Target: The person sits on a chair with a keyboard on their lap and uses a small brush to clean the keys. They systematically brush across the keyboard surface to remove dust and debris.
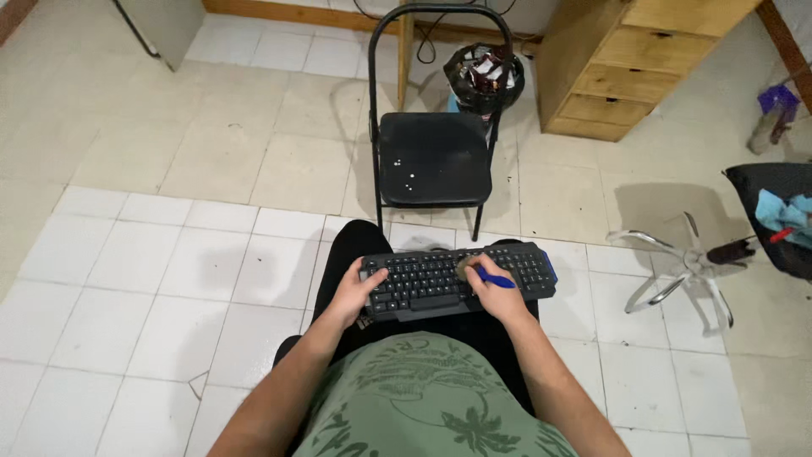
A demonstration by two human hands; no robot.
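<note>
We look down on a flat black plastic keyboard (pixel 457 283) lying across the lap of a seated person in dark trousers and a green palm-print shirt (pixel 423 406). The left hand (pixel 351 296) is clamped on the board's left end, thumb over the keys, seemingly to keep it from sliding off the knees. The right hand (pixel 495 292) rests over the middle-right keys, fingers closed around a small brush with a blue plastic handle (pixel 495 280); its rounded, brownish bristle head touches the key rows, held low as one would to sweep between the caps. Whether the bristles are soft or stiff, we cannot tell.

Just ahead stands a black folding chair with a metal tube frame and padded seat (pixel 433 156), flecked with a few pale specks. Behind it sits a dark waste bin stuffed with wrappers (pixel 484 78), beside a light wooden chest of drawers (pixel 630 63). A chrome swivel-chair base (pixel 681 262) stands at right on the glossy white floor tiles (pixel 169 279).
</note>
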